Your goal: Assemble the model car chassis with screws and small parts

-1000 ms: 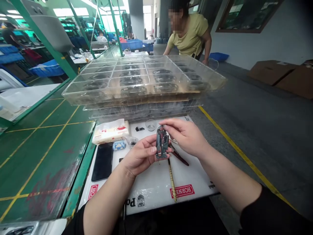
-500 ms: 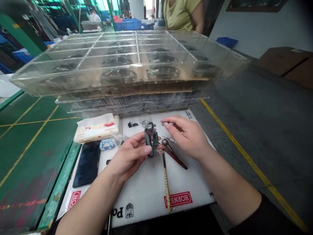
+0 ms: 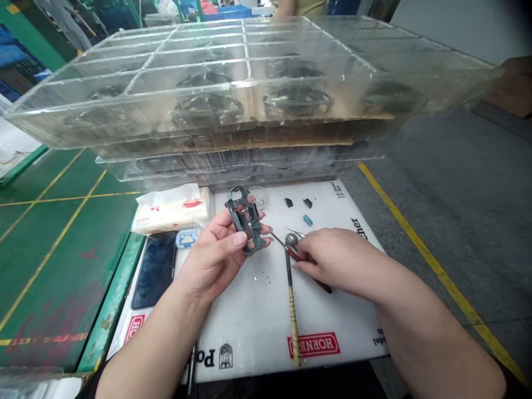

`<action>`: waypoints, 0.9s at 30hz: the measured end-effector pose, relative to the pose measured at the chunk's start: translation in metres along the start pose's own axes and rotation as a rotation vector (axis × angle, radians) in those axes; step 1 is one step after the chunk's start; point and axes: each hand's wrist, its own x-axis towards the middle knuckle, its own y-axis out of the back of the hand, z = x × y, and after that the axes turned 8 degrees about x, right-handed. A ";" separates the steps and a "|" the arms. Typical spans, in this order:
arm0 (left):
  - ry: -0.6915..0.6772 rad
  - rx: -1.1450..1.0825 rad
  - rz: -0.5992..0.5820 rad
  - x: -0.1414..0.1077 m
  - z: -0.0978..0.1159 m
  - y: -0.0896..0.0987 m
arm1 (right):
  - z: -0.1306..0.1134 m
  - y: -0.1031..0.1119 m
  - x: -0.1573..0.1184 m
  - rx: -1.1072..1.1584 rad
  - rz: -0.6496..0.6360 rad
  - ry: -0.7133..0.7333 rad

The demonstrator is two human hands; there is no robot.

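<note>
A dark grey moulded part (image 3: 248, 224) with a ring at its top end is held tilted in my left hand (image 3: 222, 249), thumb across its lower side. To the right, my right hand (image 3: 332, 260) has its fingers closed round a red-handled tool (image 3: 292, 253), whose thin tip points toward the part. A yellow-wrapped stick (image 3: 293, 316) lies below, its round metal head (image 3: 291, 239) beside my right fingers. A thin metal pointed tool (image 3: 296, 231) lies there too. Further back are small black pieces (image 3: 288, 203) and a small blue piece (image 3: 307, 220).
Clear compartment trays (image 3: 249, 124) holding dark parts are stacked behind the white work surface (image 3: 249, 332). At the left are a tissue pack (image 3: 172, 213), a phone (image 3: 154, 270) and a blue-white packet (image 3: 187, 238). A thin dark rod (image 3: 192, 368) lies near the front edge.
My right hand has moved down onto the red-handled tool. More small pieces now show at the back right. The part in my left hand has turned, and the view has shifted.
</note>
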 end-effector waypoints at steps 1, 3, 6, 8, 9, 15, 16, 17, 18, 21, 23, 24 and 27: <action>-0.009 0.000 -0.004 -0.001 0.000 -0.001 | -0.005 -0.002 0.000 -0.034 0.011 -0.002; -0.027 -0.005 -0.009 -0.002 -0.001 -0.003 | -0.013 -0.007 0.001 -0.071 0.018 0.007; -0.044 -0.015 -0.018 -0.003 -0.003 -0.005 | -0.019 -0.013 0.001 -0.072 0.023 0.001; -0.054 -0.003 -0.025 -0.004 -0.003 -0.004 | -0.019 -0.014 0.000 -0.041 0.050 0.005; -0.061 0.010 -0.026 -0.005 -0.003 -0.004 | -0.017 -0.015 0.000 -0.013 0.080 0.019; -0.128 0.062 -0.027 -0.007 -0.001 0.000 | -0.007 -0.017 -0.002 0.366 0.513 0.077; -0.140 0.060 -0.029 -0.006 -0.001 0.001 | -0.008 -0.017 -0.002 0.439 0.587 0.112; -0.151 0.060 -0.030 -0.006 -0.001 0.002 | -0.009 -0.017 -0.003 0.497 0.651 0.167; -0.165 0.067 -0.029 -0.005 -0.002 0.004 | -0.010 -0.017 -0.004 0.534 0.705 0.231; -0.217 0.124 -0.004 -0.003 -0.005 0.008 | -0.017 -0.018 -0.006 0.520 0.839 0.410; -0.249 0.167 0.022 -0.003 -0.007 0.011 | -0.021 -0.019 -0.006 0.463 0.887 0.492; -0.265 0.183 0.034 -0.002 -0.007 0.011 | -0.022 -0.020 -0.006 0.439 0.895 0.524; -0.304 0.211 0.057 -0.002 -0.007 0.012 | -0.024 -0.025 -0.003 0.419 0.896 0.597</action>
